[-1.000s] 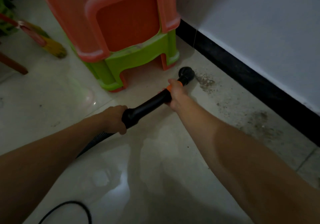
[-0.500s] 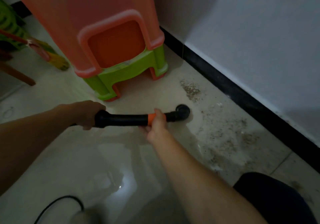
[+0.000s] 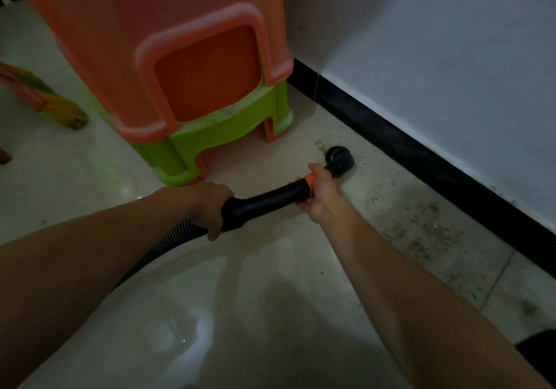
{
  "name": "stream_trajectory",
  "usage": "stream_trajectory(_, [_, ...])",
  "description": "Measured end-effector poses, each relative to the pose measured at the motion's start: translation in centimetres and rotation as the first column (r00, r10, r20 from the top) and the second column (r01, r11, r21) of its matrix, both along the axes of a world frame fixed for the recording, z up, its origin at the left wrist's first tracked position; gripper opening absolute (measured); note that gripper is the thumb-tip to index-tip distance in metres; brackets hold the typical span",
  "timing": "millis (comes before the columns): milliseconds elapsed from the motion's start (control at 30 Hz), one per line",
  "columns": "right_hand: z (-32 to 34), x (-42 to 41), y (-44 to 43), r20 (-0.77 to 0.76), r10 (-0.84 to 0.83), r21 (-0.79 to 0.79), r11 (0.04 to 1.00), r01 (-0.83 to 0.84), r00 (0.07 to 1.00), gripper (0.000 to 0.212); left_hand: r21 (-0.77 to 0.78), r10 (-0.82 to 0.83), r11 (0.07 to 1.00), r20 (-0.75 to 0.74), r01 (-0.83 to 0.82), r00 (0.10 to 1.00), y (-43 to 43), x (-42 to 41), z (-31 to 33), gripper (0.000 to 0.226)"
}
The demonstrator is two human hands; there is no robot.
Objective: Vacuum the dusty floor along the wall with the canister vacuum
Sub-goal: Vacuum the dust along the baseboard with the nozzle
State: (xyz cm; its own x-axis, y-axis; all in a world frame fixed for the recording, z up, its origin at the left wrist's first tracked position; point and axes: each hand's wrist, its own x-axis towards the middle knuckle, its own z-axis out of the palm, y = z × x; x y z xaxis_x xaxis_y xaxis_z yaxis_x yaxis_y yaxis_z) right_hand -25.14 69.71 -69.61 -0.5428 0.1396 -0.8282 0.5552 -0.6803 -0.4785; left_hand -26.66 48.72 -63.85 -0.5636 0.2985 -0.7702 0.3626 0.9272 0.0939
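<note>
Head view: the right hand [image 3: 319,192] is clenched round the wand [image 3: 267,197] at its orange collar [image 3: 310,181]. The left hand [image 3: 207,205] grips the wand's rear end, where the ribbed hose [image 3: 180,232] joins. In the last half second the black nozzle [image 3: 340,160] has been pushed up-frame, and it now touches the small dust clump [image 3: 321,145] near the orange stool [image 3: 180,57] and the baseboard [image 3: 421,154]. That clump is probably being lifted, but the broad dusty patch [image 3: 421,226] at right-centre still needs passes.
</note>
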Motion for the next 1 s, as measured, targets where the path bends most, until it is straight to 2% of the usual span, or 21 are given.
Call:
stream_trajectory(267, [0.6,-6.4,-1.8,-0.041,0.087,0.146,0.986,-0.081,0.995,0.027,0.151,0.027,0.988,0.012,-0.029,1.000,-1.7,-4.0,-1.0,0.047])
stream_trajectory(400, [0.6,-7.8,-3.0,-0.054,0.100,0.145,0.985,-0.091,0.994,0.019,0.108,0.000,0.994,0.042,-0.004,0.999,-2.5,-5.6,-1.4,0.053])
stream_trajectory(533, [-0.6,-4.6,-4.7,-0.045,-0.001,0.094,0.996,0.006,0.999,0.018,-0.054,-0.113,0.992,0.074,0.117,0.991,-3.3,-5.2,-2.0,0.069])
stream_trajectory(633, [-2.7,-0.5,-5.8,-0.015,-0.181,0.114,0.977,0.181,0.983,0.017,-0.153,-0.212,0.962,0.112,0.228,0.971,-3.0,-3.9,-2.5,0.071])
stream_trajectory(767, [-3.6,2.7,-3.6,-0.017,-0.340,0.121,0.933,0.339,0.940,0.018,-0.138,-0.308,0.938,0.091,0.318,0.947,-0.5,-2.8,-2.6,0.063])
stream_trajectory(833, [-2.9,2.7,-1.3,-0.034,-0.308,0.135,0.941,0.310,0.951,0.018,-0.093,-0.302,0.947,0.078,0.309,0.950,1.3,-2.7,-2.4,0.062])
stream_trajectory(1000, [-0.4,-0.1,2.7,-0.039,-0.072,0.151,0.985,0.077,0.997,0.027,-0.012,-0.232,0.972,0.088,0.233,0.969,4.1,-2.7,-1.9,0.063])
